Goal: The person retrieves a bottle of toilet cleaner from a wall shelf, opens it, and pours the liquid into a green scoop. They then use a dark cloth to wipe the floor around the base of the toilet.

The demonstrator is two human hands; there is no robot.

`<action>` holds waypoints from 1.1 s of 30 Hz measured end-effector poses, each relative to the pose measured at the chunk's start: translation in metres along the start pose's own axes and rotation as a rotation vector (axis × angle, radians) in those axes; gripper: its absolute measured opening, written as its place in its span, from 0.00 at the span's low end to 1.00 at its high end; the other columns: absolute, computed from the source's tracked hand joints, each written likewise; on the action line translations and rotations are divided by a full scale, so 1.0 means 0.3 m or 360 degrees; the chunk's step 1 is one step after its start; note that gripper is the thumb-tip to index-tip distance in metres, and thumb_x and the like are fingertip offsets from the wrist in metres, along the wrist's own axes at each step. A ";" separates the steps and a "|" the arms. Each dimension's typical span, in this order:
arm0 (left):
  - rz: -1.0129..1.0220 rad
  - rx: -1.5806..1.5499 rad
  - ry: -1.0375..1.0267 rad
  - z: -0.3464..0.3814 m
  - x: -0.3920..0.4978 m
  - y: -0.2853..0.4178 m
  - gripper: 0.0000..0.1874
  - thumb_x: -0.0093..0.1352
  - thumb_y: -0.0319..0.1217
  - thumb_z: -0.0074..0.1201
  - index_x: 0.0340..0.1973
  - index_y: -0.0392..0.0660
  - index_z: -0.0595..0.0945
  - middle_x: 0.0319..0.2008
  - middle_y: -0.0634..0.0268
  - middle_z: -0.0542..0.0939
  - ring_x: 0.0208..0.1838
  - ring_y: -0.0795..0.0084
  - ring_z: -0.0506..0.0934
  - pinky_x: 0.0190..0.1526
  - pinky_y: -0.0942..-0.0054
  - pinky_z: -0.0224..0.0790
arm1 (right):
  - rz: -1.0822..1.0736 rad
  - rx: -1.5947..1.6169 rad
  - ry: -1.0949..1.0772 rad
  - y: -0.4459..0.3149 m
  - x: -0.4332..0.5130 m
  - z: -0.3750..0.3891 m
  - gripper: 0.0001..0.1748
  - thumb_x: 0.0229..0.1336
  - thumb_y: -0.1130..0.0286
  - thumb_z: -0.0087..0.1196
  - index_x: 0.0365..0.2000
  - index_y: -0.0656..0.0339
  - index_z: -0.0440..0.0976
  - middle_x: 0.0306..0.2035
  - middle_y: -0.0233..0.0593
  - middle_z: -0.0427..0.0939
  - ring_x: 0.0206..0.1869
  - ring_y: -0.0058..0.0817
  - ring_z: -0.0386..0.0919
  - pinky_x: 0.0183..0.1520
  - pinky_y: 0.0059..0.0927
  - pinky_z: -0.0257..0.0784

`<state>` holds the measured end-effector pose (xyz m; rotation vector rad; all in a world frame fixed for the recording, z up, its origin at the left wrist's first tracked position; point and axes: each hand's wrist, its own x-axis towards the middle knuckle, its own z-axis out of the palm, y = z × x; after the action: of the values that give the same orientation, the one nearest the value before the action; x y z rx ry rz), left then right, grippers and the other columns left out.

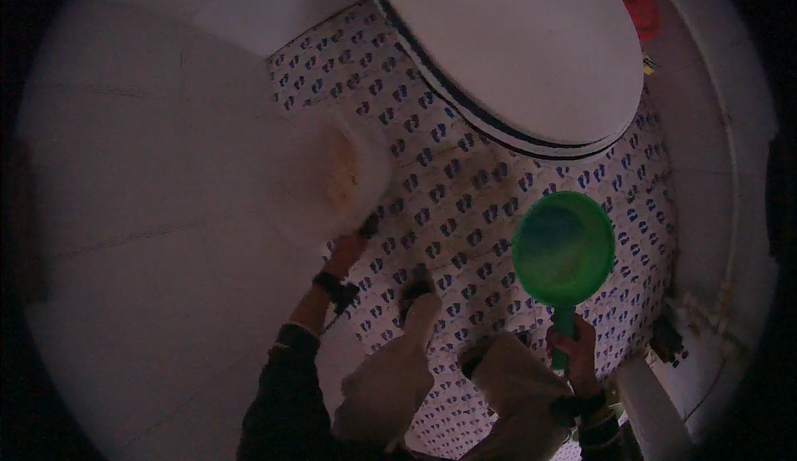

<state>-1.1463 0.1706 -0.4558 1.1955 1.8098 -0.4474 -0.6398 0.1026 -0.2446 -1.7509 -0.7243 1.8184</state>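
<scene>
My right hand (576, 346) is closed around the handle of a green plastic dipper (563, 249). The dipper's round bowl points away from me above the floor; something bluish or a reflection shows inside it, too dim to identify. My left hand (347, 254) is at the near edge of a blurred, whitish round object (339, 171) with a brownish patch. A small dark piece (370, 225) shows by the fingers. Whether the hand grips either one cannot be told. Both wrists have dark bands.
The floor (448, 224) has a blue footprint pattern. A large white rounded surface with a dark rim (529, 50) juts in at the upper right, with a red object (638, 9) behind it. Pale wall stands at left. A dark object (667, 339) lies at the lower right. My feet are below.
</scene>
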 end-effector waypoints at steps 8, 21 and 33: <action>0.0998 0.0537 0.1599 -0.458 0.477 0.129 0.23 0.69 0.41 0.52 0.57 0.45 0.73 0.54 0.54 0.75 0.53 0.52 0.74 0.57 0.56 0.64 | -0.0022 0.0071 0.0150 0.059 0.109 -0.041 0.11 0.52 0.69 0.57 0.32 0.65 0.70 0.22 0.32 0.73 0.23 0.21 0.74 0.27 0.25 0.70; 0.1404 -0.1522 0.0387 -0.139 0.545 0.689 0.28 0.61 0.29 0.57 0.58 0.38 0.73 0.47 0.55 0.80 0.49 0.63 0.78 0.51 0.68 0.72 | -0.0050 -0.0149 0.0404 0.141 0.295 -0.164 0.19 0.45 0.65 0.61 0.33 0.71 0.73 0.24 0.40 0.77 0.22 0.26 0.75 0.27 0.29 0.72; 0.1472 0.0638 0.1060 0.139 0.548 0.764 0.20 0.72 0.33 0.47 0.58 0.39 0.72 0.57 0.52 0.71 0.55 0.52 0.73 0.57 0.54 0.66 | -0.0303 -0.0250 0.0333 0.140 0.378 -0.124 0.18 0.45 0.63 0.62 0.29 0.70 0.74 0.22 0.38 0.76 0.22 0.25 0.75 0.28 0.28 0.71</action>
<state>-0.9495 0.3386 -0.5759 2.4921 1.4484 0.1716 -0.6070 0.1506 -0.3569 -1.8667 -0.9331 1.4619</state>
